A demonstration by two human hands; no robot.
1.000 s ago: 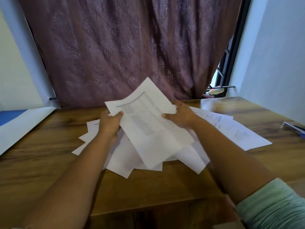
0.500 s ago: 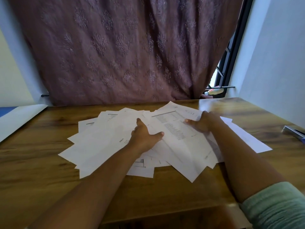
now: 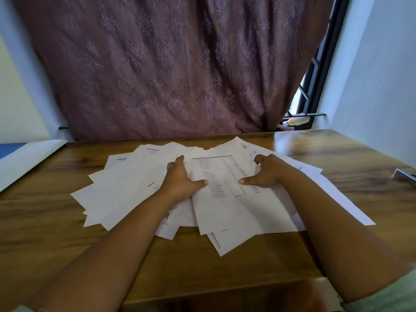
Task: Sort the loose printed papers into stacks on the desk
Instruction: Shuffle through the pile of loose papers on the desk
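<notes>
Several loose printed papers (image 3: 126, 190) lie fanned out in an untidy pile across the middle of the wooden desk (image 3: 56, 233). On top lies a sheet with a printed table (image 3: 225, 206), nearly square to me. My left hand (image 3: 180, 181) grips its left edge, thumb on the print. My right hand (image 3: 269, 173) holds its right edge, thumb pressing on the table's columns and fingers curled at the upper corner. More sheets (image 3: 333, 194) stick out from under the pile to the right.
A large white sheet with blue behind it (image 3: 24, 163) lies at the desk's left end. A dark flat object (image 3: 405, 175) sits at the right edge. A maroon curtain (image 3: 168, 75) hangs behind the desk, with a window and a bottle (image 3: 296, 121) at its right.
The printed sheet I held raised in both hands came down onto the pile. My left hand moved to its left edge, and the sheet turned straighter toward me.
</notes>
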